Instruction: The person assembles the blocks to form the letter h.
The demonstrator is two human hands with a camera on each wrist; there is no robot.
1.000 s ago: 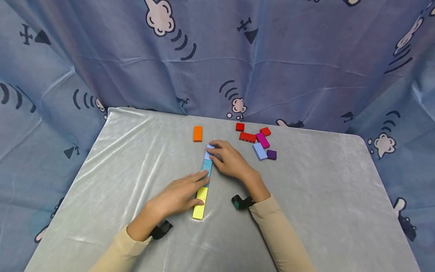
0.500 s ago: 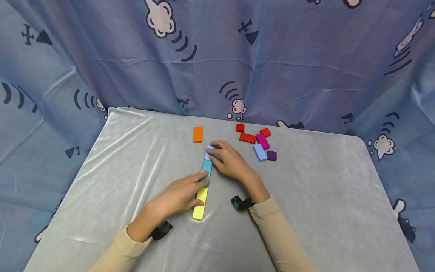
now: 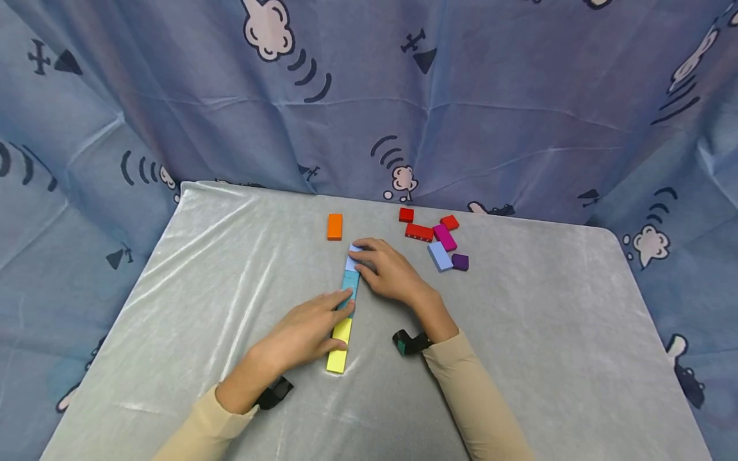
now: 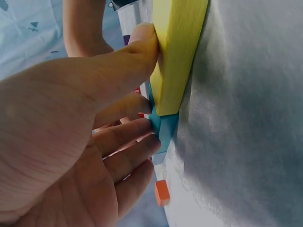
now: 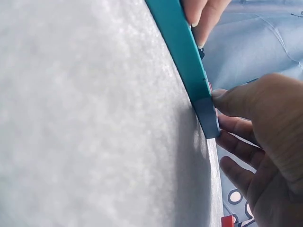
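Three blocks lie end to end in one line on the table: yellow [image 3: 339, 352] nearest, teal [image 3: 350, 280] in the middle, light blue [image 3: 351, 264] farthest. My left hand [image 3: 305, 326] rests on the row, its extended fingers touching the teal block and its thumb on the yellow block [image 4: 177, 56]. The right hand [image 3: 392, 272] touches the light blue block from the right, fingers over its top. In the right wrist view, thumb and fingertips lie against the light blue block [image 5: 206, 118], beside its joint with the teal block [image 5: 182, 52].
An orange block [image 3: 335, 227] stands beyond the row, slightly left. Back right is a loose group: red blocks [image 3: 419, 232], a magenta block [image 3: 444, 237], another light blue block [image 3: 440, 257] and a dark purple block [image 3: 460, 262]. A patterned curtain [image 3: 357, 96] hangs behind the table.
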